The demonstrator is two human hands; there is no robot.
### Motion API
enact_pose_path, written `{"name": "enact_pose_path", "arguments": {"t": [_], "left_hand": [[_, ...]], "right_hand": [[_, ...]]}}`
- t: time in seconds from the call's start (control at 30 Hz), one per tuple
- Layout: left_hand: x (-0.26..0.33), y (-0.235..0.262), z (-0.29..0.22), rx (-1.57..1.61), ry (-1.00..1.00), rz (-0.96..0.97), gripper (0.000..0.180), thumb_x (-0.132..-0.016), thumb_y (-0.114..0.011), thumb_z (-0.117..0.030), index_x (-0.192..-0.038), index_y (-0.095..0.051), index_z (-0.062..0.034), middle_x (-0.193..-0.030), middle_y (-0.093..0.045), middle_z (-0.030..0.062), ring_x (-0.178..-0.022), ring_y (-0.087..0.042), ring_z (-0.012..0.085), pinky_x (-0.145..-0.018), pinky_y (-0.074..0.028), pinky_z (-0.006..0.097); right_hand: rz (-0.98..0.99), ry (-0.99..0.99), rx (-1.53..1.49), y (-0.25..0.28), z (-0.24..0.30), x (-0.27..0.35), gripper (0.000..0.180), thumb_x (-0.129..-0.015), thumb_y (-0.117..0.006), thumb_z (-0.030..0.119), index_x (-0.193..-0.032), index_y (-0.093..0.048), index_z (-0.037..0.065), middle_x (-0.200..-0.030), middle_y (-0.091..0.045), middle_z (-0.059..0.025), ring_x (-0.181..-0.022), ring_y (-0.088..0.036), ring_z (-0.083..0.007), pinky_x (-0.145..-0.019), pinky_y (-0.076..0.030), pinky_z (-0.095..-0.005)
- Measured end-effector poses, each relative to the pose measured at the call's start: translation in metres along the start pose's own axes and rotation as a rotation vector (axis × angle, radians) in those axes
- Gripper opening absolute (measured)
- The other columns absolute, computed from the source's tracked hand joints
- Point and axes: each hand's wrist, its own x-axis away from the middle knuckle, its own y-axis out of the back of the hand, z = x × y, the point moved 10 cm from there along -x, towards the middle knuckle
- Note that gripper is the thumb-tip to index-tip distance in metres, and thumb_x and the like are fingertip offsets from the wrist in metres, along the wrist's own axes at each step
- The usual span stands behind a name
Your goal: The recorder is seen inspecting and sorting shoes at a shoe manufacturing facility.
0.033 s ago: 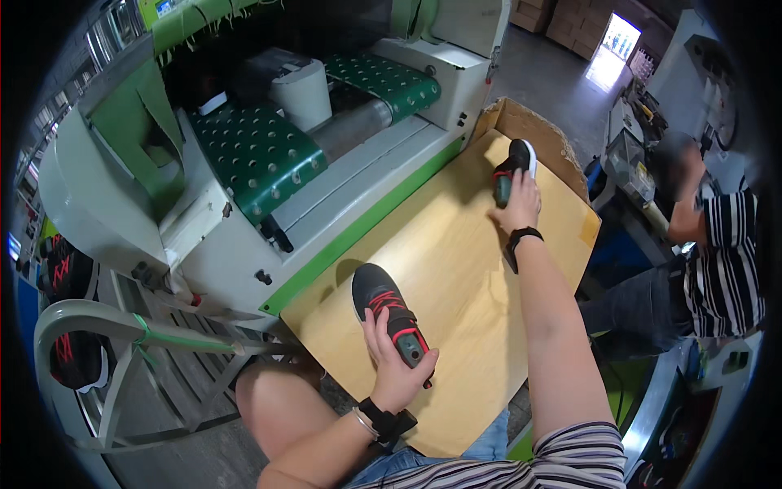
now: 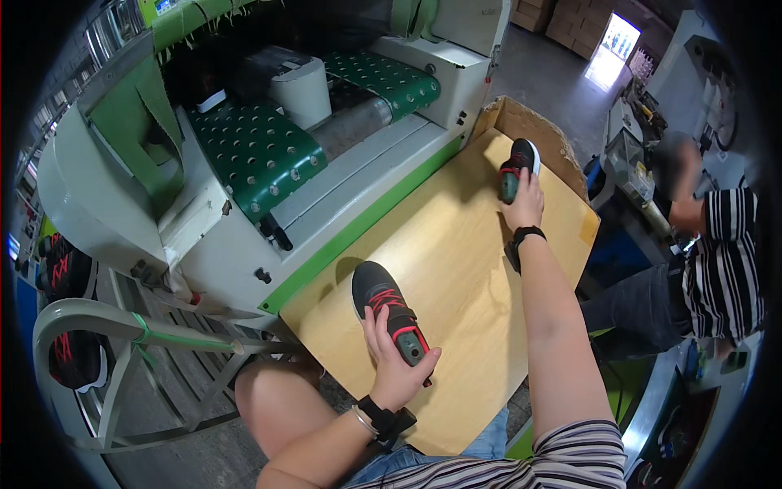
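Two shoes on our bench (image 2: pixel 456 244): near shoe (image 2: pixel 389 311), our left hand (image 2: pixel 397 367) fingers clasping its heel; far-right shoe (image 2: pixel 516 168), our right hand (image 2: pixel 525 205) fingers gripping it. One green machine (image 2: pixel 261 147) far left.

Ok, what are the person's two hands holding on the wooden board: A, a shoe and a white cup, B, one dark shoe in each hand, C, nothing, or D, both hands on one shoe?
B: the left hand grips a dark shoe with red laces, and the right hand grips another shoe farther along the board.
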Motion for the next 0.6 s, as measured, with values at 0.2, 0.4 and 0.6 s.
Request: {"name": "enact_pose_path", "arguments": {"t": [0.2,0.4,0.6], "left_hand": [[-0.006,-0.005,0.004,0.04,-0.035,0.009,0.103,-0.071,-0.078,-0.023,-0.149,-0.014,-0.0061,-0.155,-0.004,0.0275,-0.143,-0.01,0.0441,-0.115,-0.015,0.052],[-0.007,0.0,0.003,0.075,-0.093,-0.135,0.09,-0.067,-0.07,-0.014,-0.145,-0.026,-0.0086,-0.153,-0.013,0.0298,-0.141,-0.017,0.0477,-0.115,-0.018,0.052],[-0.001,0.011,0.003,0.24,-0.148,-0.198,0.078,-0.067,-0.063,-0.001,-0.141,-0.036,-0.004,-0.149,-0.029,0.0221,-0.139,-0.029,0.0371,-0.115,-0.025,0.041]], "right_hand": [[0.048,-0.48,-1.226,-0.033,-0.123,0.037,0.075,-0.078,-0.071,0.013,-0.144,-0.037,0.004,-0.131,-0.054,-0.0152,-0.118,-0.054,-0.0262,-0.103,-0.04,-0.0344],[0.132,-0.194,-1.127,0.01,-0.051,0.152,0.076,-0.079,-0.069,0.008,-0.146,-0.034,-0.003,-0.139,-0.05,-0.016,-0.129,-0.046,-0.0236,-0.108,-0.035,-0.0324],[0.33,-0.057,-1.16,0.047,0.065,0.264,0.079,-0.079,-0.069,0.012,-0.147,-0.031,-0.005,-0.14,-0.047,-0.0195,-0.131,-0.045,-0.0253,-0.109,-0.034,-0.0332]]}}
